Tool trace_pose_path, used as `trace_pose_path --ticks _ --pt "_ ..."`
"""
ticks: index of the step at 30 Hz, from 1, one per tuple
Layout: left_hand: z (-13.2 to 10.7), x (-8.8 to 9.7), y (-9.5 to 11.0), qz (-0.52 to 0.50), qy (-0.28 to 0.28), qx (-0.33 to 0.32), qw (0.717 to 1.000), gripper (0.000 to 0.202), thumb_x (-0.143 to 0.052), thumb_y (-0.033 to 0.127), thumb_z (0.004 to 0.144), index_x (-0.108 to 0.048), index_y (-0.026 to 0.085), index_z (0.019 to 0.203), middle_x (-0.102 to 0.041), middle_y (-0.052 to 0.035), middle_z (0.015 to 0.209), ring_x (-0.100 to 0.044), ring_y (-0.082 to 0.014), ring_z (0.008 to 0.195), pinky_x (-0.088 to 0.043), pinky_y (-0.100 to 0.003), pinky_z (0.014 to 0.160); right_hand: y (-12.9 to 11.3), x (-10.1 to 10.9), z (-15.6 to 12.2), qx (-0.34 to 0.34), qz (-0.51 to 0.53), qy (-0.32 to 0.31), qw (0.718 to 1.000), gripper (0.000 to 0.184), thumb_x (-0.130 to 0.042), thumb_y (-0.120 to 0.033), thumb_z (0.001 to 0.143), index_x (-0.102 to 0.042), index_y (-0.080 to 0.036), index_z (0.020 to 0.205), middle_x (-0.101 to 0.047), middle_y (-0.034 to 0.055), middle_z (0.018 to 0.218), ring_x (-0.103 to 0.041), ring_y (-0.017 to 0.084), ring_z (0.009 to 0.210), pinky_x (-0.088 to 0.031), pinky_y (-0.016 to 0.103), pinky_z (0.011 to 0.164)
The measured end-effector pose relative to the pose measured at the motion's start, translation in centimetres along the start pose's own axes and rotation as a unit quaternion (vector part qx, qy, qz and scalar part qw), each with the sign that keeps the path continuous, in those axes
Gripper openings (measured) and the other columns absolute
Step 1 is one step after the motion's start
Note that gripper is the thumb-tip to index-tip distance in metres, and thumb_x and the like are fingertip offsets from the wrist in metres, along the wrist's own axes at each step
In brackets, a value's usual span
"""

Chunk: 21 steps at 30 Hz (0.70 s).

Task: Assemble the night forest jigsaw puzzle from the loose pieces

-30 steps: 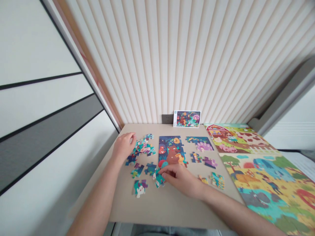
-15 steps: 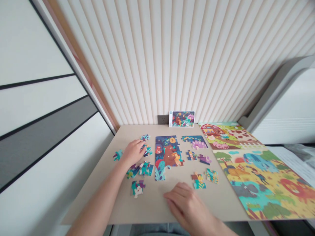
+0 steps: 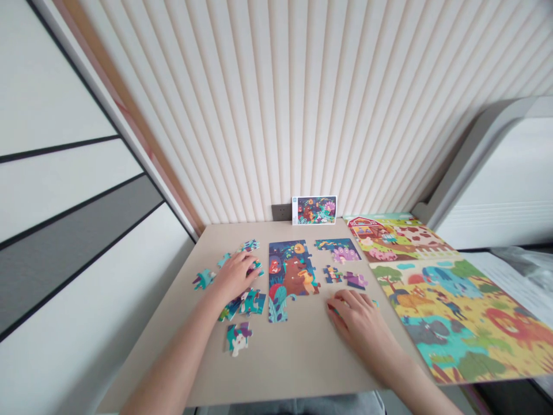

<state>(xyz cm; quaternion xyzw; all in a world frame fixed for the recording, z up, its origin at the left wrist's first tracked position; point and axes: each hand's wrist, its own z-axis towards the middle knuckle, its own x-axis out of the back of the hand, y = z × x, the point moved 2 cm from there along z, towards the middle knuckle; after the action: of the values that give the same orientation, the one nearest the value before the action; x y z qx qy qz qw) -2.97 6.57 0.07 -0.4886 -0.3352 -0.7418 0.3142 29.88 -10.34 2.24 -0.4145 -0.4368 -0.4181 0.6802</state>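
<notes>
The table [image 3: 280, 357] is showing plain beige. The joined puzzle block [image 3: 290, 274] is showing a brown bear on dark blue, with orange and teal leaves. The loose pieces [image 3: 237, 337] are showing teal, purple and white. The big farm puzzle [image 3: 449, 311] is glowing yellow, green, turquoise and red. The wall [image 3: 302, 104] is running in cream ribs.

both hands [image 3: 235, 275] rest on loose puzzle pieces [image 3: 253, 301] beside the bear puzzle [image 3: 290, 273].

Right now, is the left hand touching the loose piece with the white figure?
Apart. The head view shows the left hand lying farther back over other loose pieces, with bare table between it and the white-figure piece.
</notes>
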Motion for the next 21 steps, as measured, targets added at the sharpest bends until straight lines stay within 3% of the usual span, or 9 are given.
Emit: trace_pose_path --ticks 2,6,9,12,16,21 --pt "0.0 -0.1 0.0 -0.004 0.002 0.005 1.000 0.026 -0.056 0.038 0.101 -0.069 0.025 0.119 -0.065 -0.0096 0.122 -0.061 -0.0279 0.118 -0.048 -0.043 0.105 1.3 1.0 2.2 0.025 0.015 -0.030 0.999 0.018 -0.056 -0.024 0.100 -0.074 -0.023 0.101 -0.073 0.0084 0.101 -0.067 0.026 0.100 -0.045 0.040 0.094" --pt "0.1 -0.2 -0.2 -0.007 0.011 0.025 1.000 0.029 -0.060 0.039 0.099 -0.066 0.023 0.123 -0.066 -0.0107 0.120 -0.061 -0.0294 0.118 -0.048 -0.044 0.102 5.1 2.1 7.6 0.022 0.102 -0.052 0.993 0.026 -0.051 -0.030 0.101 -0.076 -0.022 0.098 -0.076 0.0080 0.094 -0.069 0.022 0.087 -0.048 0.032 0.080" --pt "0.1 -0.2 -0.3 -0.012 0.011 0.035 0.999 0.030 -0.061 0.038 0.098 -0.066 0.022 0.123 -0.066 -0.0113 0.120 -0.061 -0.0297 0.117 -0.049 -0.043 0.101 7.9 2.0 9.8 -0.026 0.130 0.015 0.991 0.032 -0.048 -0.037 0.101 -0.076 -0.021 0.101 -0.077 0.0090 0.098 -0.069 0.023 0.086 -0.049 0.034 0.079" --pt "0.1 -0.2 -0.3 -0.015 0.007 0.036 0.999 0.027 -0.062 0.037 0.097 -0.067 0.023 0.120 -0.067 -0.0104 0.119 -0.061 -0.0285 0.117 -0.049 -0.042 0.102 10.4 1.7 9.2 -0.081 0.155 0.038 0.984 0.037 -0.050 -0.045 0.098 -0.076 -0.020 0.099 -0.077 0.0088 0.089 -0.067 0.023 0.077 -0.049 0.035 0.073" --pt "0.0 -0.2 -0.1 -0.005 0.000 0.036 0.999 0.028 -0.061 0.038 0.098 -0.066 0.024 0.121 -0.066 -0.0099 0.119 -0.061 -0.0291 0.116 -0.048 -0.043 0.103 13.3 2.0 6.8 -0.112 0.185 -0.036 0.976 0.034 -0.060 -0.051 0.092 -0.075 -0.021 0.086 -0.073 0.0062 0.078 -0.063 0.021 0.069 -0.046 0.033 0.065" --pt "-0.1 -0.3 0.1 0.010 -0.002 0.034 0.999 0.028 -0.057 0.037 0.100 -0.066 0.023 0.122 -0.064 -0.0111 0.120 -0.059 -0.0299 0.118 -0.047 -0.045 0.105 14.5 2.0 5.4 -0.113 0.184 -0.121 0.969 0.031 -0.076 -0.047 0.079 -0.075 -0.022 0.099 -0.074 0.0078 0.099 -0.067 0.025 0.089 -0.049 0.032 0.075"
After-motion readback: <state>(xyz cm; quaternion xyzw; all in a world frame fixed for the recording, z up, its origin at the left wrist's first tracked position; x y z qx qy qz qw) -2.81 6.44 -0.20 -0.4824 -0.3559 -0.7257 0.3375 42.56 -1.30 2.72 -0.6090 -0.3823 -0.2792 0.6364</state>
